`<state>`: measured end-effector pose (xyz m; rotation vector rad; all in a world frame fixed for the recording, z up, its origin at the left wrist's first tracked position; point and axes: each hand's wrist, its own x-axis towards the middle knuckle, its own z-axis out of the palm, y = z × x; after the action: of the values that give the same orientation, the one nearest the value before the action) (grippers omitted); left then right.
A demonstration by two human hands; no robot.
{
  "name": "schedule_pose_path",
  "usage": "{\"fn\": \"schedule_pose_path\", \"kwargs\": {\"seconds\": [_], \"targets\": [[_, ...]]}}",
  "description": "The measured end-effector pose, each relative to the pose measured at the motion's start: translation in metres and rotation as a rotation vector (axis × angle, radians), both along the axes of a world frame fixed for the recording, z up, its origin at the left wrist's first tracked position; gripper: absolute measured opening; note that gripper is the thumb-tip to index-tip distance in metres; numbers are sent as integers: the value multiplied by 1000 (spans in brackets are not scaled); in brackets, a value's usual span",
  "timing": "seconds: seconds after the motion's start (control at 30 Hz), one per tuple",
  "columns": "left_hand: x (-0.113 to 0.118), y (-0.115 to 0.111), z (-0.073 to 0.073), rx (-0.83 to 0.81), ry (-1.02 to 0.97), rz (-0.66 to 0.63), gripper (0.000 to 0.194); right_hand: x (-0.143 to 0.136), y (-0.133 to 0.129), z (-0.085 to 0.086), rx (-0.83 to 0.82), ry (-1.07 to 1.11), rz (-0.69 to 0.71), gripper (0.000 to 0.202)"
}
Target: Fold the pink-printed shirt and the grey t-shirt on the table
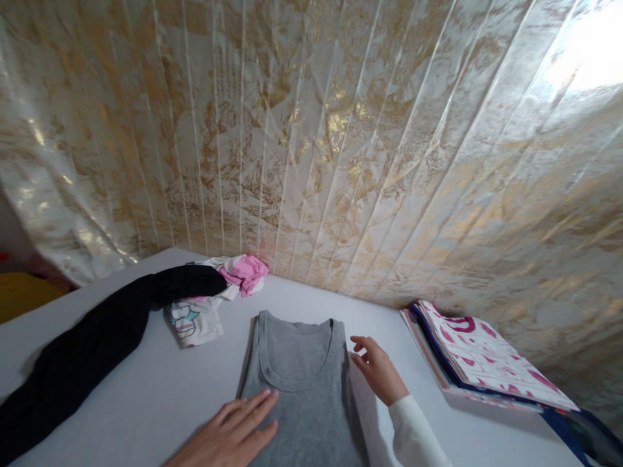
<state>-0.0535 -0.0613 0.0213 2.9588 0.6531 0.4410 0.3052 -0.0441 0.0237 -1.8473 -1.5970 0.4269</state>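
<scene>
A grey tank top (304, 395) lies on the white table with its scoop neckline toward the back, its sides tucked into a narrow shape. My left hand (233, 428) rests flat on the left part of its chest, fingers stretched out and holding nothing. Just right of the top's right shoulder is my right hand (377, 370). Its fingers are loosely bent and apart, with nothing visible between them. The lower part of the tank top runs out of the frame.
A long black garment (111, 324) stretches along the left. Beside it lie a white printed garment (197, 321) and a crumpled pink cloth (247, 272). Folded clothes (487, 357) are stacked at right on the white table (389, 318). A gold-patterned sheet (311, 143) hangs behind.
</scene>
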Motion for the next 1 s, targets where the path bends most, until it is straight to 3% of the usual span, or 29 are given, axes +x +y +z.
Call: {"fn": "schedule_pose_path", "kwargs": {"seconds": [0.1, 0.2, 0.27, 0.37, 0.53, 0.7, 0.8, 1.0], "targets": [[3, 27, 21, -161, -88, 220, 62, -2, 15, -8, 12, 92, -35, 38], [17, 76, 36, -245, -130, 489, 39, -8, 31, -16, 13, 127, -69, 42], [28, 106, 40, -269, -93, 609, 31, -11, 41, -18, 21, 142, -90, 44], [44, 132, 36, -276, -57, 672, 23, -11, 53, -18, 34, 144, -112, 46], [59, 138, 25, -273, -24, 752, 9, -7, 66, -21, 51, 107, -163, 43], [57, 141, 35, -349, -41, 756, 10, -7, 73, -20, 58, 112, -115, 24], [54, 145, 41, -399, -51, 753, 14, -9, 76, -18, 66, 156, -50, 26], [55, 150, 33, -389, 20, 824, 12, -4, 83, -24, 76, 132, -83, 24]]}}
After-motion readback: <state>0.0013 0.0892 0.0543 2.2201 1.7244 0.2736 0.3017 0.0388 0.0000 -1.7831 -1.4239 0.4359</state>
